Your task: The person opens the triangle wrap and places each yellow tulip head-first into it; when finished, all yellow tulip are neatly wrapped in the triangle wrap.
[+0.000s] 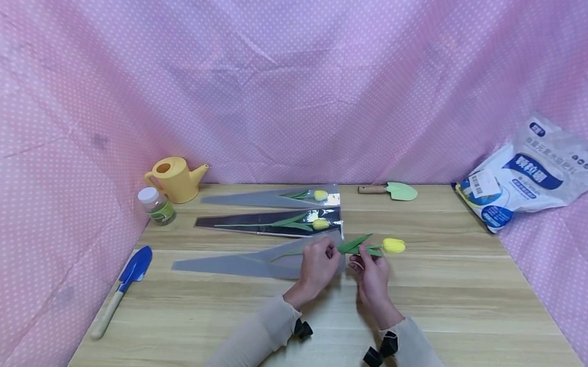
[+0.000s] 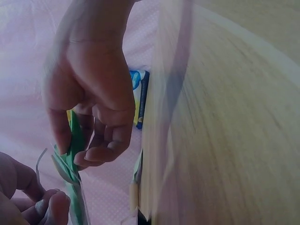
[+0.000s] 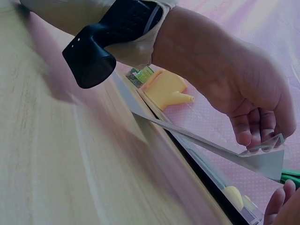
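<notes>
A yellow artificial-looking tulip [image 1: 393,245] with green leaves lies with its bloom to the right and its thin stem running left into a grey, clear-fronted flower sleeve [image 1: 238,265]. My left hand [image 1: 318,264] pinches the sleeve's wide, open end; in the right wrist view its fingers hold the clear film edge. Just to the right, my right hand [image 1: 373,280] holds the tulip by its leaves below the bloom. In the left wrist view the right hand [image 2: 93,98] has thumb and fingers on the green leaves [image 2: 75,136], close to the left hand's fingertips [image 2: 58,206].
Behind lie a black sleeve [image 1: 242,223] and another grey sleeve [image 1: 246,199], each with a yellow tulip. A yellow watering can [image 1: 177,182], a lidded jar [image 1: 158,207] and a blue trowel [image 1: 136,264] stand left. Rightward are a green trowel [image 1: 401,191] and a printed bag [image 1: 532,170].
</notes>
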The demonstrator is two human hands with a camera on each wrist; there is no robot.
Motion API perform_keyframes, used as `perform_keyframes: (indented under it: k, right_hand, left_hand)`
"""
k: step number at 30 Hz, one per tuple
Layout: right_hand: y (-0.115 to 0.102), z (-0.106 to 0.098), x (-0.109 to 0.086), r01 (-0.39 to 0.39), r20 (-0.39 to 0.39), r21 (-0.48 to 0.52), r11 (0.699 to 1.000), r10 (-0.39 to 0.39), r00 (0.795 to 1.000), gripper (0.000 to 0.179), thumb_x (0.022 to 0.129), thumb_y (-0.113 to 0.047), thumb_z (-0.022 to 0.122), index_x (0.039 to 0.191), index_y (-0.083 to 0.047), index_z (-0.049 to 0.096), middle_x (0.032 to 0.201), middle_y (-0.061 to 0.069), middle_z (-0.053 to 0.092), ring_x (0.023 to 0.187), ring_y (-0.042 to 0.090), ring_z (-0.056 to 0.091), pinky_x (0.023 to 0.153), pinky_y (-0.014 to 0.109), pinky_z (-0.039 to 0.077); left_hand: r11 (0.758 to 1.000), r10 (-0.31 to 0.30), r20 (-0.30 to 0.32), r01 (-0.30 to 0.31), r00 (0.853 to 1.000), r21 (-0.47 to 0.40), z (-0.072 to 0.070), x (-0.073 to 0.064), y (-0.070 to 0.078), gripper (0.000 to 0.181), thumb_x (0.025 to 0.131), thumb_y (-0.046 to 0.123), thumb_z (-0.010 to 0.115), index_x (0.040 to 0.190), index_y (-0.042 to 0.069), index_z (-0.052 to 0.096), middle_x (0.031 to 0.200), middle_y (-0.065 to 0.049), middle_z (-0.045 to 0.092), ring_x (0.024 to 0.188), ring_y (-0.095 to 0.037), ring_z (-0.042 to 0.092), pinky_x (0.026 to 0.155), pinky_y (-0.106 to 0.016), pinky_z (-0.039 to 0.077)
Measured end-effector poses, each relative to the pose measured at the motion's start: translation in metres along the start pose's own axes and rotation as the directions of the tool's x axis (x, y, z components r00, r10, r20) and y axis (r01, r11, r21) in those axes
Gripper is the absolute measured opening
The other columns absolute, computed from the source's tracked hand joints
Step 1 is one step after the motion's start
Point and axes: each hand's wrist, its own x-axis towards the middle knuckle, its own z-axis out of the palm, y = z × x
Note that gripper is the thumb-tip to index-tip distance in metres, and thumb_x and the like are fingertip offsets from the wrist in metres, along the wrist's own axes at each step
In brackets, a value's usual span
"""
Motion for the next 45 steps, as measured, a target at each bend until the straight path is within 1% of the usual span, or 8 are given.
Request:
perform_keyframes:
  k: [8,17,26,28,32,36,39,45]
  right_hand:
    - [-0.004,-0.004,0.005,0.090,-0.049,-0.037,0.995,-0.092,0.995,0.006,0.103,-0.017,0.054,0.101,-0.012,0.052,0.081,-0.007,0.063,0.071,0.004,0.062,0.066,0.018,0.056]
    - [0.004,0.002,-0.001,0.046,-0.008,-0.135,0.990,-0.047,0.999,0.007,0.103,-0.017,0.055,0.105,-0.011,0.055,0.083,-0.009,0.064,0.075,0.005,0.064,0.070,0.020,0.056]
    - [0.011,0.004,-0.005,0.010,-0.014,-0.227,0.974,-0.013,1.000,0.009,0.102,-0.023,0.057,0.106,-0.015,0.060,0.094,-0.013,0.063,0.086,0.004,0.061,0.078,0.021,0.053]
    - [0.011,0.004,-0.005,-0.005,-0.011,-0.196,0.981,0.003,1.000,0.008,0.101,-0.024,0.059,0.104,-0.016,0.062,0.093,-0.013,0.064,0.086,0.004,0.062,0.079,0.021,0.054]
    - [0.008,0.003,-0.002,-0.033,0.010,-0.056,0.998,0.034,0.999,0.014,0.101,-0.026,0.058,0.106,-0.013,0.061,0.091,-0.009,0.066,0.084,0.005,0.063,0.079,0.020,0.055]
    - [0.003,0.001,-0.002,-0.072,0.029,0.054,0.996,0.071,0.997,0.018,0.105,-0.027,0.050,0.112,-0.011,0.053,0.091,-0.006,0.066,0.084,0.006,0.063,0.081,0.019,0.056]
    - [0.001,0.000,-0.003,-0.108,0.033,0.118,0.987,0.105,0.994,0.013,0.105,-0.024,0.050,0.108,-0.011,0.051,0.089,-0.005,0.066,0.083,0.007,0.063,0.080,0.019,0.056]
    - [0.000,0.002,-0.004,-0.121,0.017,0.115,0.986,0.120,0.993,0.011,0.102,-0.023,0.057,0.102,-0.012,0.056,0.087,-0.005,0.067,0.081,0.006,0.063,0.073,0.017,0.055]
  left_hand:
    - [1.000,-0.012,0.009,0.012,1.000,0.008,-0.003,0.000,0.001,0.010,0.080,-0.005,0.066,0.079,0.004,0.069,0.066,-0.007,0.068,0.055,-0.002,0.052,0.050,-0.009,0.043]
    - [1.000,-0.004,0.028,0.005,1.000,-0.005,-0.004,-0.001,0.002,0.009,0.080,-0.004,0.067,0.079,0.004,0.070,0.065,-0.007,0.068,0.052,0.000,0.051,0.048,-0.008,0.043]
    - [1.000,0.003,0.030,-0.003,1.000,-0.014,-0.002,-0.002,0.004,0.009,0.081,-0.004,0.067,0.078,0.004,0.069,0.063,-0.006,0.067,0.051,0.001,0.050,0.046,-0.009,0.041]
    - [1.000,-0.003,0.032,0.003,0.999,-0.011,-0.003,-0.001,0.004,0.008,0.081,-0.003,0.067,0.079,0.005,0.069,0.064,-0.006,0.068,0.051,0.001,0.050,0.046,-0.009,0.041]
    - [1.000,0.002,0.024,-0.002,1.000,-0.004,-0.003,-0.001,0.004,0.008,0.081,-0.004,0.067,0.079,0.004,0.070,0.066,-0.007,0.069,0.052,-0.001,0.053,0.048,-0.008,0.043]
    - [1.000,0.014,0.017,-0.014,1.000,0.005,-0.004,0.000,0.002,0.009,0.080,-0.005,0.066,0.079,0.003,0.070,0.066,-0.007,0.070,0.053,-0.002,0.054,0.050,-0.008,0.044]
    - [1.000,0.017,0.031,-0.017,0.999,-0.001,-0.004,0.000,0.002,0.009,0.081,-0.005,0.065,0.079,0.003,0.070,0.066,-0.007,0.069,0.053,-0.002,0.054,0.050,-0.009,0.044]
    - [0.998,0.058,0.042,-0.058,0.997,0.001,-0.002,-0.001,0.002,0.008,0.083,-0.003,0.066,0.082,0.003,0.070,0.069,-0.007,0.070,0.055,-0.004,0.057,0.051,-0.007,0.045]
